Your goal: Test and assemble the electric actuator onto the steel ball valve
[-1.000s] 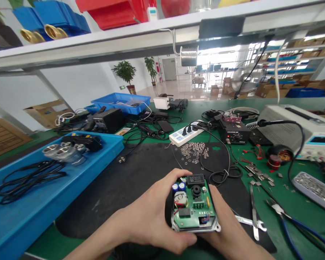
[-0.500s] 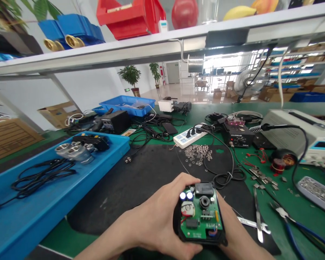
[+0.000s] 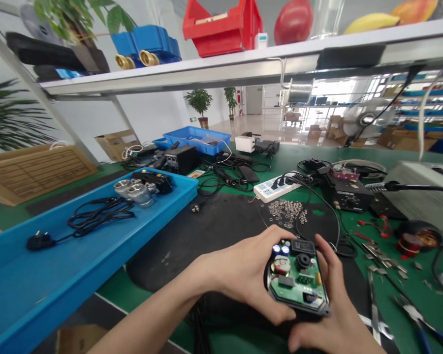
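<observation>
A green circuit board [image 3: 296, 278] in a dark casing, with two blue capacitors and a black box part on top, is held low over the black mat [image 3: 225, 221]. My left hand [image 3: 239, 275] wraps around its left side, thumb under the near edge. My right hand [image 3: 332, 305] cups the right side and underside, fingers curled up along its far right edge. Both hands grip the board together.
A blue tray [image 3: 96, 246] on the left holds black cables and metal fittings. A pile of small metal rings [image 3: 286, 212], a white power strip [image 3: 276, 187], a soldering station [image 3: 349, 194], tweezers and pliers [image 3: 376, 300] lie on the green bench. A shelf runs overhead.
My view has swung left and up. The board has shifted a little right and tilted in my hands, and my right fingers now reach up along its right edge.
</observation>
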